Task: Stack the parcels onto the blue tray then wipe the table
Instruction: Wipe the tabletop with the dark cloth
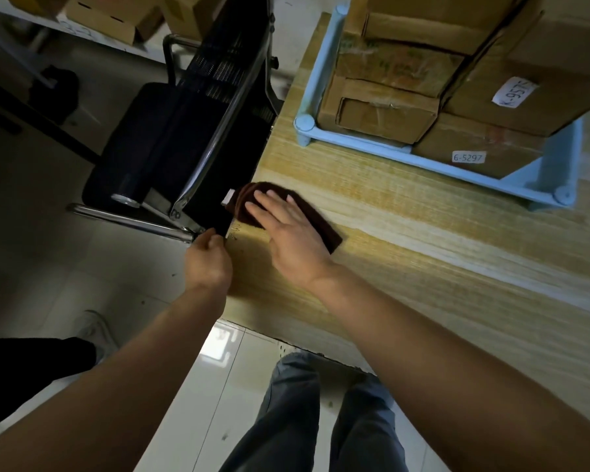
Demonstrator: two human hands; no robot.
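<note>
A: Hands: the right hand (286, 229) is lying flat, fingers spread, pressing the cloth (244, 199) onto the table (406, 250) near its left edge. The left hand (206, 258) is curling at that edge; whether it is gripping anything is unclear.

B: And the parcels (389, 107)?

A: They are sitting stacked in the tray (372, 144), well beyond the cloth. For wiping, flat palm pressure and overlapping strokes are looking best, steering round the tray.
</note>
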